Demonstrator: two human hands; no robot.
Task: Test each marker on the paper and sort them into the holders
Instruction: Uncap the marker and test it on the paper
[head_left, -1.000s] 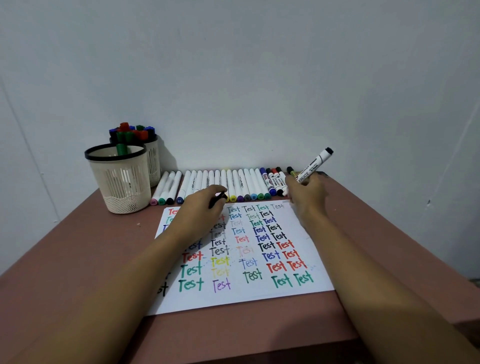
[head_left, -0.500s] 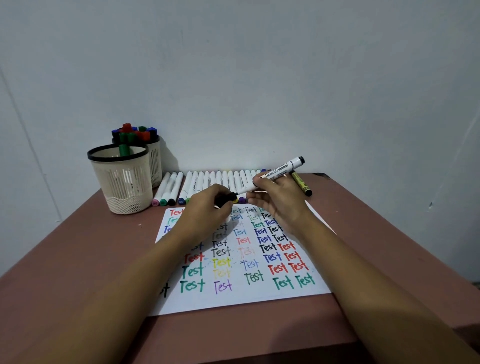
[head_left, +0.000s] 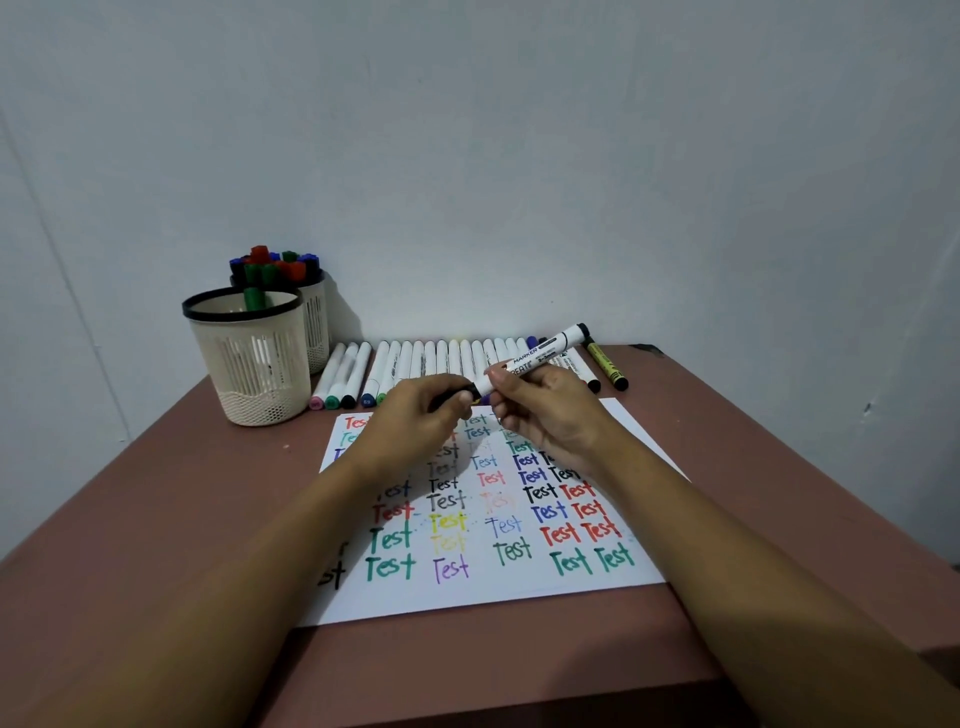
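Note:
A white marker (head_left: 540, 356) with black ends is held above the top of the paper (head_left: 483, 582). My right hand (head_left: 545, 410) grips its barrel. My left hand (head_left: 421, 415) is closed around its black cap end, which is mostly hidden in the fingers. The paper is covered with the word "Test" in many colours. A row of white markers (head_left: 415, 361) lies along the back of the table. The front cream holder (head_left: 249, 358) contains one green-capped marker; the rear holder (head_left: 314, 322) is full of capped markers.
A yellow-green marker (head_left: 605, 362) lies at the right end of the row. The brown table (head_left: 156, 519) stands against a white wall, its right edge close to the paper.
My right hand brought the marker from the right end of the row to the middle. My left hand has closed on its cap end, and both hands rose slightly.

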